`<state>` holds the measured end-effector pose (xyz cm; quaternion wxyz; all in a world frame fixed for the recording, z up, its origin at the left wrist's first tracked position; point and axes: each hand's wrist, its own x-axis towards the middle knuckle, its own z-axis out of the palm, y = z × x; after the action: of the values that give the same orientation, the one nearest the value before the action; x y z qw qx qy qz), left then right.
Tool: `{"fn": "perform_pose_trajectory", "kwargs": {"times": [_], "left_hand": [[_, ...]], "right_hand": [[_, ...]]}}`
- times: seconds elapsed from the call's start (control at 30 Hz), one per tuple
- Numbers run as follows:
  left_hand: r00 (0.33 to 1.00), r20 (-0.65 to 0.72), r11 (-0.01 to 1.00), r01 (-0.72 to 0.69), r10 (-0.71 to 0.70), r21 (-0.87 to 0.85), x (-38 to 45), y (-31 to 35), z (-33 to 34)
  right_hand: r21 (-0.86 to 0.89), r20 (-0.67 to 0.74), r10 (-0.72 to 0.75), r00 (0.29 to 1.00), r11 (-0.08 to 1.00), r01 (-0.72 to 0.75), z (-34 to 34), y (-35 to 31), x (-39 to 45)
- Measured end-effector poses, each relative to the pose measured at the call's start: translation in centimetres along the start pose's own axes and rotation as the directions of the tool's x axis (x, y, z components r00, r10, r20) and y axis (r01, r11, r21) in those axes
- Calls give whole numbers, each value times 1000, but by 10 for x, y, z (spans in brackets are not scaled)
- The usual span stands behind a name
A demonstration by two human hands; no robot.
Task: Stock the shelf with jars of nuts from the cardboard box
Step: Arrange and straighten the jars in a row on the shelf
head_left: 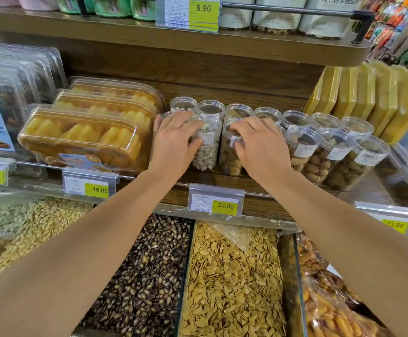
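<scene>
On the wooden shelf (259, 184), clear trays of yellow dried fruit (86, 139) sit at the left. Just right of them, the left hand (173, 139) has its grip curled round a jar of pistachios (208, 147) near the shelf's front edge. Beside it, the right hand (261, 144) curls its grip over a jar of brown nuts (229, 156). More nut jars (329, 152) stand in rows toward the right end, touching one another.

The wooden shelf (259, 188) carries clear jars of nuts (319, 152), orange snack tubs (86, 139) and yellow packs (368, 98).
</scene>
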<state>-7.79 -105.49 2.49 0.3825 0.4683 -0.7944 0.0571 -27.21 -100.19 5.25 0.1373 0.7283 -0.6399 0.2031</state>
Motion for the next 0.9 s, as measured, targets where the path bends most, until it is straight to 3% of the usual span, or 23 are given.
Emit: {"fn": "perform_pose_trajectory", "kwargs": {"times": [0.27, 0.37, 0.53, 0.9], "left_hand": [[1000, -2, 1000, -9, 9, 1, -1, -1, 2], [999, 27, 994, -26, 24, 108, -4, 3, 0], [982, 187, 972, -55, 12, 229, -4, 10, 7], [978, 205, 948, -89, 25, 307, -6, 2, 16]], "right_hand": [[28, -1, -3, 1000, 1000, 3, -1, 1, 1], [14, -19, 3, 1000, 1000, -3, 0, 2, -4], [-171, 95, 56, 994, 985, -39, 11, 1, -25], [-217, 97, 51, 994, 976, -29, 17, 5, -24]]}}
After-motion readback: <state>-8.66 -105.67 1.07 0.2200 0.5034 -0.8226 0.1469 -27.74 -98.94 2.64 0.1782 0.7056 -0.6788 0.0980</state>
